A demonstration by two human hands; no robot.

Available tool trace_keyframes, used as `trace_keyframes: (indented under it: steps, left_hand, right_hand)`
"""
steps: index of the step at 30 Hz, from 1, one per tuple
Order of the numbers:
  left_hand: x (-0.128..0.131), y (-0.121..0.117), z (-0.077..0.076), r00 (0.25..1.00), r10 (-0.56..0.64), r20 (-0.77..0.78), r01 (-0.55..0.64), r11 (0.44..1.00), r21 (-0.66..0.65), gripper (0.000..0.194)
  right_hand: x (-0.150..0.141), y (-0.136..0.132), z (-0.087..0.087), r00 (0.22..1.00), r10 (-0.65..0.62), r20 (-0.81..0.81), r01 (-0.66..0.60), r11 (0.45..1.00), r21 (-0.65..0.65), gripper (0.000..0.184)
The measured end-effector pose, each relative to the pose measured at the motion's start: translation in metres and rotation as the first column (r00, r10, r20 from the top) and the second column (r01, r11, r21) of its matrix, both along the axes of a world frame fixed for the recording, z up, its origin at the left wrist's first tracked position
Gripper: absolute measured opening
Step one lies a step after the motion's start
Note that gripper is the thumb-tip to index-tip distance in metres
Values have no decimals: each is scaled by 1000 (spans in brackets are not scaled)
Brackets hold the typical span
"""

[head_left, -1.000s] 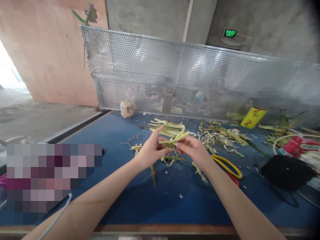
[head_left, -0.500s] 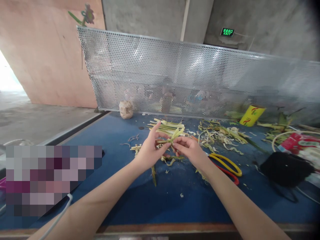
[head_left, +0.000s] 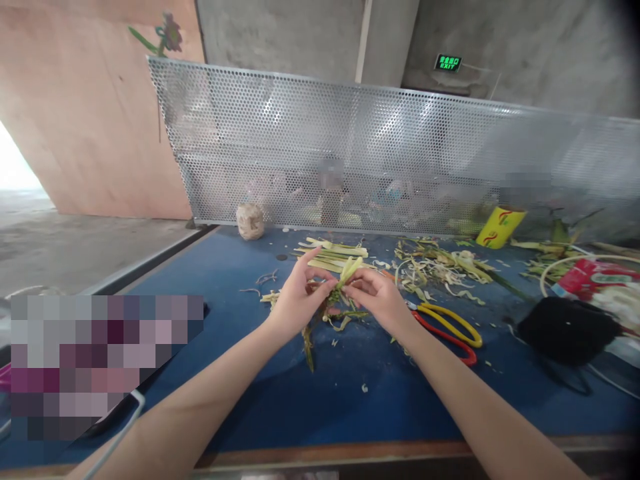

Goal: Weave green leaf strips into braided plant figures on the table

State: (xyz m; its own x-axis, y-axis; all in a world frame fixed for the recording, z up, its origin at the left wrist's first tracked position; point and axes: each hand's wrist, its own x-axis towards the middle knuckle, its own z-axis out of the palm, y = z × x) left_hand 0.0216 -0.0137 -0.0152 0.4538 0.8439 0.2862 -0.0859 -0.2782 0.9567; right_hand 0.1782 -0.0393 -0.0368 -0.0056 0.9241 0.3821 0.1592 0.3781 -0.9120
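Pale green plant strips (head_left: pixel 351 267) are pinched between both my hands above the middle of the blue table. My left hand (head_left: pixel 299 293) grips them from the left with thumb and fingers, its index finger raised. From the other side, my right hand (head_left: pixel 376 297) has its fingertips closed on the same strips. Where the fingertips meet, the strips are partly hidden. Just beyond lie several flat pale strips (head_left: pixel 333 253) side by side. Under the hands are darker leaf scraps (head_left: pixel 309 347). Beside my right wrist rests a hand tool with yellow and red handles (head_left: pixel 453 321).
A perforated metal screen (head_left: pixel 300 127) stands along the table's far edge. Shredded plant pieces (head_left: pixel 445 267) lie at the right, near a yellow roll (head_left: pixel 501 227) and a black item (head_left: pixel 567 331). A tan round object (head_left: pixel 250 221) stands back left; a blurred-out area covers the near left.
Both hands stay in about the same place, with small finger shifts on the strips. The strip ends now point up more closely together. The camera view has shifted slightly.
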Motion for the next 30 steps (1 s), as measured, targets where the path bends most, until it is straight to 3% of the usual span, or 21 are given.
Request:
trace_keyframes:
  steps: [2, 5, 7, 11, 15, 18, 22, 30]
  left_hand:
    - [1, 0, 0, 1000, 19, -1, -19, 999, 27, 62]
    - [2, 0, -2, 999, 38, 12, -38, 999, 25, 56]
    - [3, 1, -4, 999, 48, -12, -48, 998, 29, 52]
    - [3, 2, -7, 1000, 23, -19, -22, 998, 63, 50]
    - [2, 3, -7, 999, 36, -11, -35, 996, 78, 54]
    - [2, 4, -5, 996, 69, -52, -70, 997, -22, 61]
    - [2, 5, -2, 1000, 5, -8, -6, 983, -186, 62]
    - [-2, 7, -4, 999, -46, 16, 47, 996, -73, 77]
  right_hand:
    - [0, -1, 1, 997, -79, 0, 79, 996, 37, 19]
    - [0, -5, 4, 954, -264, 144, 228, 946, 229, 11]
    - [-1, -7, 5, 913, -309, 266, 221, 923, 316, 6]
    - [-3, -7, 2, 887, -311, 343, 215, 933, 288, 8]
    - [-2, -6, 0, 853, -354, 383, 212, 907, 364, 7]
    - [0, -6, 0, 826, -389, 408, 217, 887, 407, 6]
    - [2, -7, 1, 818, -410, 404, 230, 876, 424, 7]
    - [6, -6, 5, 850, -296, 436, 123, 916, 382, 10]
